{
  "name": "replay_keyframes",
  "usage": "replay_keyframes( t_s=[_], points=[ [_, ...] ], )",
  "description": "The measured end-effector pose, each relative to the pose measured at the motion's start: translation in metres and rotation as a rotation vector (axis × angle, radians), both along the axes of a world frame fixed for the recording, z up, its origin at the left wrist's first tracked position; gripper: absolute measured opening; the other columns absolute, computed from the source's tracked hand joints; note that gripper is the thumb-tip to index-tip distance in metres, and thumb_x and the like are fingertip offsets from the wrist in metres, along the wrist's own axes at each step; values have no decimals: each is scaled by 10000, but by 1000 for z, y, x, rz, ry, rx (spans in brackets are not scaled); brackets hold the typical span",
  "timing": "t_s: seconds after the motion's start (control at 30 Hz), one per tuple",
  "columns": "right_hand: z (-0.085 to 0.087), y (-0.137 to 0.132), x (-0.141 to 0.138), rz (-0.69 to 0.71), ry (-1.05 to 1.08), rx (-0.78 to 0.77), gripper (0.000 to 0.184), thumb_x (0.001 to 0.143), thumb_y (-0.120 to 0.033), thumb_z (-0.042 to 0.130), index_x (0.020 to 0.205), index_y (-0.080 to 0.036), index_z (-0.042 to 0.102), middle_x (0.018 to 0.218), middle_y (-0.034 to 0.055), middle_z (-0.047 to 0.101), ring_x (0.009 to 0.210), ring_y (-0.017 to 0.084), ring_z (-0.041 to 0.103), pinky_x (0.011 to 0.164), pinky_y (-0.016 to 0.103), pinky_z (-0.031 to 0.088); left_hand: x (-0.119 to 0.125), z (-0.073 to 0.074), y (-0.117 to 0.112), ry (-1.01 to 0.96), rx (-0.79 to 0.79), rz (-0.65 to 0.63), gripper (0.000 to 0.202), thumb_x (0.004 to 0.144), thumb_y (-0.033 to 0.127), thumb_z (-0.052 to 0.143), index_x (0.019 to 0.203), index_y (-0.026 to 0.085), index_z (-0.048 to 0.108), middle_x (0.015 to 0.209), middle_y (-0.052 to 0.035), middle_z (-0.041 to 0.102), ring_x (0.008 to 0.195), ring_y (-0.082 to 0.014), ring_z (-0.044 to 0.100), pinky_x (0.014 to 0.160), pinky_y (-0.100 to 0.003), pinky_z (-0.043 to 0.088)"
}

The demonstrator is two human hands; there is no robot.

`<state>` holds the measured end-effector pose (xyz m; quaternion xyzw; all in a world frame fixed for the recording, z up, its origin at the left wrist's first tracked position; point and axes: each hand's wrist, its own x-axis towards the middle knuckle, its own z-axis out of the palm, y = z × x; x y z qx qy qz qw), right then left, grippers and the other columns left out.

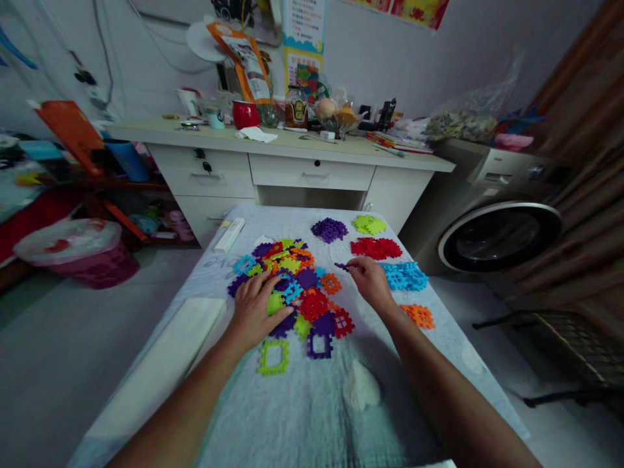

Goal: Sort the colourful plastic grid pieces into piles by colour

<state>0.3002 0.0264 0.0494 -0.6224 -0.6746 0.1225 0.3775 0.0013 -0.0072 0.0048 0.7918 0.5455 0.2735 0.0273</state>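
Observation:
My left hand (253,313) rests with fingers spread on a mixed heap of interlocking plastic building tiles (314,303) in purple, red, green, blue and orange. Just right of the heap, my right hand (369,279) pinches a purple tile (341,266), seen edge-on. Beyond and beside that hand lie piles sorted by colour: purple tiles (329,229), green tiles (369,224), red tiles (376,247), blue tiles (405,276) and orange tiles (418,316). A green frame-shaped tile (273,357) and a purple frame-shaped tile (320,346) lie at the heap's near edge.
A pale cloth covers the table (312,416). On its left are a long white board (160,364) and a small white box (229,235). Behind stands a cluttered white desk (312,172), with a washing machine (492,208) at right and a pink bin (82,253) at left.

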Motion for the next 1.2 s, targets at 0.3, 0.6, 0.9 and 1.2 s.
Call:
replay_keyframes(
  t_s=[0.3, 0.6, 0.9, 1.2],
  points=[
    [1, 93, -27, -185, 628, -253, 62, 686, -213, 542, 693, -166, 582, 521, -57, 499, 462, 88, 439, 436, 198, 311, 0, 6, -3, -46, 43, 51, 574, 819, 562, 588, 1295, 248, 522, 1410, -130, 453, 1331, -338, 376, 1084, -538, 311],
    [5, 139, -59, -255, 791, -284, 78, 735, -128, 544, 672, -174, 535, 471, -68, 496, 397, 62, 410, 388, 177, 290, 1, 5, -4, -47, -1, 38, 664, 734, 554, 675, 1314, 274, 516, 1438, -119, 432, 1346, -353, 358, 1105, -565, 273],
    [12, 160, -60, -290, 963, -298, 209, 752, -59, 568, 927, -163, 521, 620, -34, 603, 461, 66, 532, 452, 178, 454, -1, 2, -4, -24, -23, 5, 705, 707, 567, 695, 1320, 265, 520, 1434, -131, 435, 1334, -357, 370, 1105, -566, 269],
    [14, 103, -51, -81, 879, -324, 159, 708, -138, 568, 863, -175, 575, 721, -10, 657, 555, 80, 574, 480, 171, 432, 1, 6, -4, -51, -10, 39, 654, 740, 516, 685, 1323, 281, 504, 1426, -116, 447, 1322, -347, 383, 1095, -566, 275]
  ],
)
